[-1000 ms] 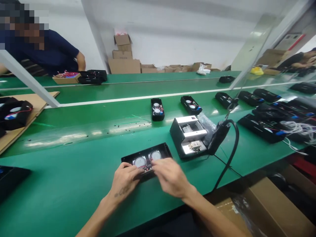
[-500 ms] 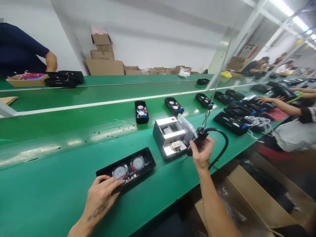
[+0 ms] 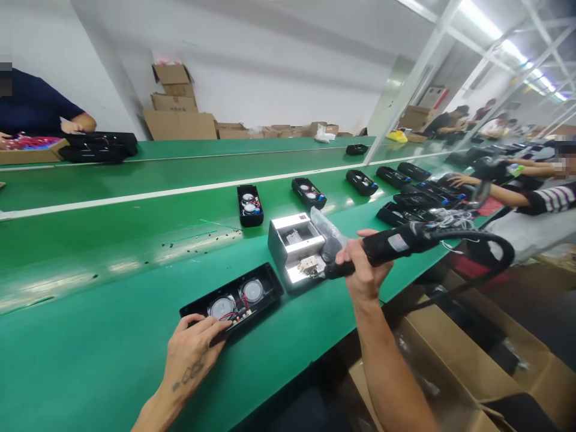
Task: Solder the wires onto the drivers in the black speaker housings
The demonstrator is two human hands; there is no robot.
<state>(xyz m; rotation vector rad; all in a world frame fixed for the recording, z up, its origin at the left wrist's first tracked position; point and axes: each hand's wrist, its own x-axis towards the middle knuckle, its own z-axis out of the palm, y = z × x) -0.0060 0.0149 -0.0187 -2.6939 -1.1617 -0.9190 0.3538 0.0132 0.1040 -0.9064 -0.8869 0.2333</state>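
My left hand (image 3: 194,348) grips the near left edge of a black speaker housing (image 3: 265,297), fingers over its rim. Inside the housing lie two round grey speaker drivers, red wires and a small circuit board. In my right hand (image 3: 365,270) is a black electric screwdriver (image 3: 391,245), held almost level, with a thick cable curving off its rear end. The screwdriver's tip points left at the front of a silver-and-grey screw feeder (image 3: 294,249); whether it touches a screw there is too small to tell. A clear plastic bag (image 3: 327,227) lies behind the tool.
Several black housings (image 3: 251,205) sit along the green bench (image 3: 112,360). White cables (image 3: 454,221) and more housings are at right, near a co-worker's hand (image 3: 465,180). Open cardboard boxes (image 3: 443,345) stand below the bench edge. Another person works at the far left.
My right hand has swung the screwdriver from hanging upright to nearly level, its tip now at the screw feeder. My left hand stays on the housing.
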